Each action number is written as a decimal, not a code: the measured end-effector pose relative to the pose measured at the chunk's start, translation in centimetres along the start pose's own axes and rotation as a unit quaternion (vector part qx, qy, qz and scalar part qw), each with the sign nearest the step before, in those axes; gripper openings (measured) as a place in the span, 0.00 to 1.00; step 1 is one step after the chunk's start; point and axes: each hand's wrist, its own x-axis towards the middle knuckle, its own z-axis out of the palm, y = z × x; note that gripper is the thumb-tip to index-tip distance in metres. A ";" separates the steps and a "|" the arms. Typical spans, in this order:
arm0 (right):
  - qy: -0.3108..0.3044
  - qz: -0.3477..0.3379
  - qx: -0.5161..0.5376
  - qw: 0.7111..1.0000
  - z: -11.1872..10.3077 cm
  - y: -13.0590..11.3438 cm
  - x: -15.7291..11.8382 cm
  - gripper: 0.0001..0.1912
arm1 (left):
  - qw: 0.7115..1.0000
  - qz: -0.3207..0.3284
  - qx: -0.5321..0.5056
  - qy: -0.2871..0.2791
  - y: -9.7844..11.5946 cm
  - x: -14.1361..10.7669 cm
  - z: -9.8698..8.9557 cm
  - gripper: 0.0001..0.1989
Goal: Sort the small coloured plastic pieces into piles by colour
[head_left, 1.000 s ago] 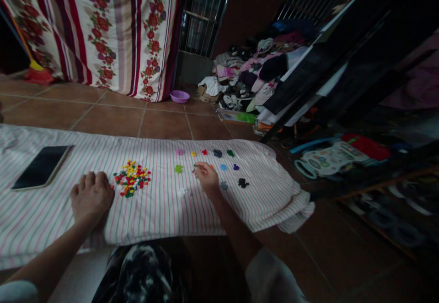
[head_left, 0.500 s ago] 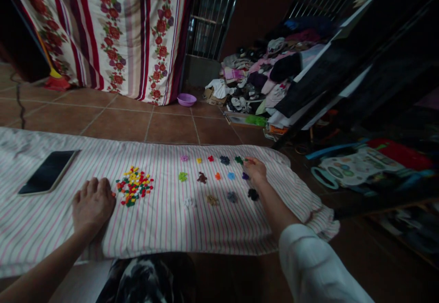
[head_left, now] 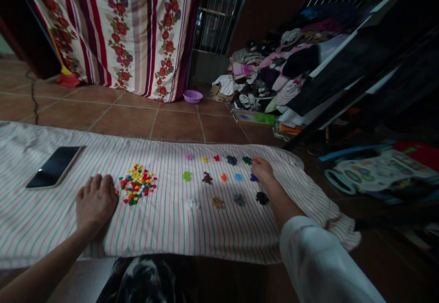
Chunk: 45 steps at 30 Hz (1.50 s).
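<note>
My left hand (head_left: 97, 200) lies on the striped cloth (head_left: 147, 229), at the left edge of a mixed pile of small red, yellow, green and white pieces (head_left: 137, 184). An orange piece shows by its fingertips. At the right, my right hand (head_left: 263, 169) has its fingers pressed together beside the dark green pile (head_left: 247, 160), above the purple pile (head_left: 254, 177); whatever they hold is too small to name. Small single-colour piles stand in rows, among them brown (head_left: 207, 177), light blue (head_left: 238, 177), white (head_left: 193, 203), tan (head_left: 217, 202) and black (head_left: 262, 197).
A phone (head_left: 55, 167) lies on the cloth at the far left. Beyond the cloth, a purple basin (head_left: 192, 96) sits on the tiled floor near a striped floral curtain (head_left: 140, 33). Heaped clothes (head_left: 274, 69) lie at the back right.
The view has shifted, so the scene sits slightly further right. My right hand remains beside the dark green pile; the reddish and green bits visible at its fingertips earlier no longer show. My left hand stays by the mixed pile.
</note>
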 end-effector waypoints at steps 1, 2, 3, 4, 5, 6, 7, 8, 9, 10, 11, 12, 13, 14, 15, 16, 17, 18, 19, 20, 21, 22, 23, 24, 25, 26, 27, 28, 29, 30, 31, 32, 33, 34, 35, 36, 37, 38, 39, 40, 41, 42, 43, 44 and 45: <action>0.002 0.005 0.006 1.000 0.0 0.1 -0.1 0.21 | 1.000 0.000 0.002 -0.002 0.0 0.0 0.0 0.20; 0.009 0.013 0.012 1.000 0.0 0.1 -0.3 0.22 | 1.000 -0.001 0.004 -0.003 0.0 0.0 -0.1 0.20; 0.019 0.020 0.019 0.999 -0.1 0.0 -0.5 0.22 | 1.000 -0.002 0.005 -0.002 0.0 0.0 -0.1 0.19; 0.028 0.022 0.027 0.999 -0.3 0.0 -0.6 0.22 | 1.000 -0.003 0.006 0.000 0.0 0.0 -0.2 0.19; 0.038 0.023 0.033 0.998 -0.4 -0.2 -0.8 0.21 | 1.000 -0.003 0.006 0.001 0.0 0.0 -0.2 0.19; 0.048 0.022 0.038 0.998 -0.6 -0.3 -0.9 0.20 | 1.000 -0.002 0.004 0.002 0.0 0.0 -0.2 0.18; 0.057 0.018 0.038 0.997 -0.8 -0.6 -1.1 0.19 | 1.000 0.000 0.002 0.001 0.0 0.0 -0.3 0.18; 0.065 0.013 0.035 0.997 -0.9 -0.9 -1.3 0.17 | 1.000 -0.001 -0.003 -0.001 0.0 0.0 -0.3 0.17; 0.074 0.007 0.029 0.997 -1.0 -1.3 -1.5 0.16 | 1.000 -0.002 -0.006 -0.001 0.0 0.1 -0.2 0.17; 0.079 -0.005 0.021 0.997 -1.0 -1.8 -1.7 0.14 | 1.000 -0.003 -0.009 0.002 0.0 0.1 -0.2 0.18; 0.081 -0.020 0.013 0.996 -0.9 -2.4 -1.9 0.14 | 1.000 -0.007 -0.011 0.006 0.0 0.1 -0.1 0.18; 0.079 -0.037 0.009 0.996 -0.8 -3.1 -2.3 0.14 | 1.000 -0.010 -0.015 0.010 0.0 0.1 0.0 0.18; 0.073 -0.056 0.009 0.996 -0.5 -3.9 -2.7 0.14 | 1.000 -0.010 -0.017 0.015 0.0 0.2 0.1 0.19; 0.060 -0.076 0.012 0.995 -0.1 -4.8 -3.3 0.15 | 0.999 -0.016 -0.020 0.022 -0.1 0.2 0.2 0.19; 0.041 -0.095 0.021 0.994 0.4 -5.8 -4.1 0.16 | 0.999 -0.018 -0.021 0.025 -0.1 0.2 0.4 0.19; 0.018 -0.110 0.033 0.993 1.0 -6.9 -5.0 0.17 | 0.999 -0.019 -0.024 0.028 -0.1 0.2 0.5 0.19; -0.011 -0.124 0.044 0.991 1.6 -8.0 -6.0 0.17 | 0.999 -0.022 -0.027 0.029 -0.1 0.2 0.5 0.19; -0.038 -0.135 0.057 0.989 2.4 -9.1 -7.3 0.18 | 0.999 -0.024 -0.031 0.029 -0.1 0.3 0.6 0.19; -0.072 -0.150 0.061 0.984 3.2 -10.3 -8.6 0.19 | 0.999 -0.027 -0.035 0.029 -0.1 0.3 0.6 0.19; -0.094 -0.165 0.058 0.980 4.0 -11.4 -10.1 0.19 | 0.998 -0.030 -0.039 0.029 -0.1 0.3 0.6 0.18; -0.118 -0.182 0.054 0.975 4.9 -12.4 -11.6 0.18 | 0.998 -0.031 -0.043 0.030 -0.1 0.3 0.5 0.18; -0.148 -0.201 0.050 0.967 5.8 -13.4 -13.1 0.17 | 0.998 -0.032 -0.045 0.031 0.0 0.2 0.4 0.18; -0.176 -0.219 0.054 0.958 6.7 -14.2 -14.7 0.16 | 0.998 -0.033 -0.047 0.032 0.0 0.2 0.3 0.18; -0.202 -0.239 0.062 0.948 7.7 -14.9 -16.2 0.15 | 0.998 -0.033 -0.049 0.032 0.0 0.2 0.2 0.18; -0.225 -0.264 0.064 0.936 8.6 -15.5 -17.6 0.13 | 0.998 -0.033 -0.049 0.033 0.0 0.2 0.2 0.18; -0.250 -0.288 0.060 0.922 9.6 -15.9 -19.0 0.12 | 0.998 -0.034 -0.048 0.033 0.0 0.2 0.1 0.18; -0.272 -0.308 0.055 0.910 10.6 -16.2 -20.2 0.11 | 0.998 -0.035 -0.047 0.033 0.0 0.2 0.1 0.18; -0.290 -0.321 0.050 0.900 11.6 -16.4 -21.4 0.10 | 0.998 -0.035 -0.047 0.033 0.0 0.2 0.1 0.18; -0.306 -0.331 0.047 0.891 12.6 -16.4 -22.5 0.10 | 0.998 -0.034 -0.048 0.036 0.0 0.2 0.1 0.18; -0.318 -0.339 0.043 0.884 13.6 -16.4 -23.6 0.09 | 0.997 -0.034 -0.050 0.039 0.0 0.2 0.2 0.18; -0.328 -0.346 0.038 0.878 14.6 -16.3 -24.5 0.09 | 0.997 -0.035 -0.054 0.043 0.0 0.2 0.3 0.18; -0.339 -0.354 0.031 0.871 15.5 -16.2 -25.3 0.09 | 0.997 -0.035 -0.058 0.046 -0.1 0.2 0.4 0.19; -0.345 -0.362 0.023 0.866 16.3 -16.1 -25.9 0.09 | 0.996 -0.036 -0.062 0.048 -0.1 0.2 0.5 0.19; -0.346 -0.366 0.012 0.864 17.0 -16.0 -26.5 0.10 | 0.996 -0.036 -0.067 0.049 -0.2 0.3 0.6 0.19; -0.340 -0.367 -0.003 0.866 17.6 -15.9 -26.8 0.10 | 0.996 -0.036 -0.071 0.049 -0.2 0.3 0.8 0.20; -0.328 -0.365 -0.020 0.871 18.0 -15.9 -27.1 0.10 | 0.995 -0.036 -0.076 0.048 -0.2 0.3 0.9 0.20; -0.313 -0.360 -0.040 0.878 18.3 -15.9 -27.2 0.10 | 0.995 -0.036 -0.080 0.049 -0.2 0.3 0.9 0.20; -0.302 -0.354 -0.062 0.883 18.6 -16.0 -27.2 0.11 | 0.995 -0.036 -0.084 0.050 -0.2 0.3 1.0 0.20; -0.295 -0.349 -0.083 0.886 18.7 -16.1 -27.2 0.11 | 0.994 -0.036 -0.087 0.052 -0.2 0.3 1.1 0.21; -0.291 -0.346 -0.102 0.886 18.8 -16.3 -27.1 0.11 | 0.994 -0.036 -0.089 0.054 -0.2 0.3 1.1 0.21; -0.291 -0.345 -0.118 0.884 18.8 -16.4 -27.1 0.11 | 0.994 -0.037 -0.090 0.057 -0.2 0.3 1.1 0.21; -0.291 -0.345 -0.131 0.883 18.8 -16.6 -27.0 0.12 | 0.993 -0.037 -0.092 0.058 -0.2 0.3 1.1 0.21; -0.291 -0.345 -0.143 0.881 18.8 -16.8 -27.0 0.12 | 0.993 -0.038 -0.094 0.058 -0.2 0.3 1.1 0.21; -0.290 -0.344 -0.153 0.880 18.7 -17.0 -27.0 0.13 | 0.993 -0.037 -0.096 0.056 -0.2 0.3 1.0 0.21; -0.291 -0.341 -0.161 0.879 18.7 -17.2 -27.0 0.13 | 0.993 -0.037 -0.098 0.053 -0.2 0.3 1.0 0.21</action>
